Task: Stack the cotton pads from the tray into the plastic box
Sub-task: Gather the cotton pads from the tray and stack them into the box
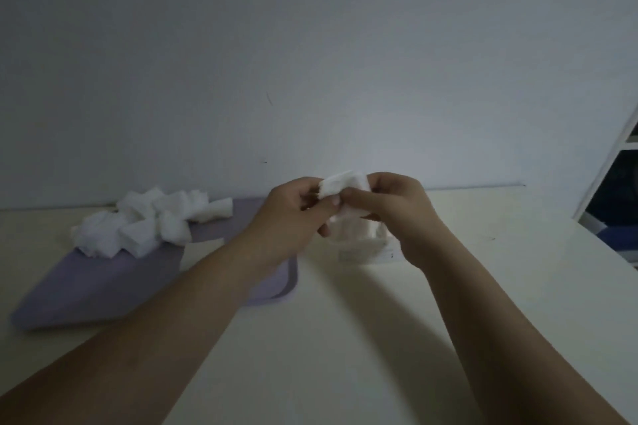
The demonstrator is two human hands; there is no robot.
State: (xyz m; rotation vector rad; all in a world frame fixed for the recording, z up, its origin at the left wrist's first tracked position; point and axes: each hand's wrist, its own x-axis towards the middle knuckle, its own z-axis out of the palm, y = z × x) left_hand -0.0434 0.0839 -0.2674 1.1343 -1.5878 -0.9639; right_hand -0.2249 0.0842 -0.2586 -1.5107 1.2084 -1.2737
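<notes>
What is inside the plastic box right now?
White cotton pads show through the clear plastic box wall, stacked inside. The left hand and right hand pinch another pad above it, covering the opening and part of the stack, so how full it is cannot be seen.

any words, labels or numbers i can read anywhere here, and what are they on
Nothing here can be read.
plastic box: faint rows of print on its front, too small and blurred to read.
tray, cotton pads, table, wall: no writing shows on them.
</notes>
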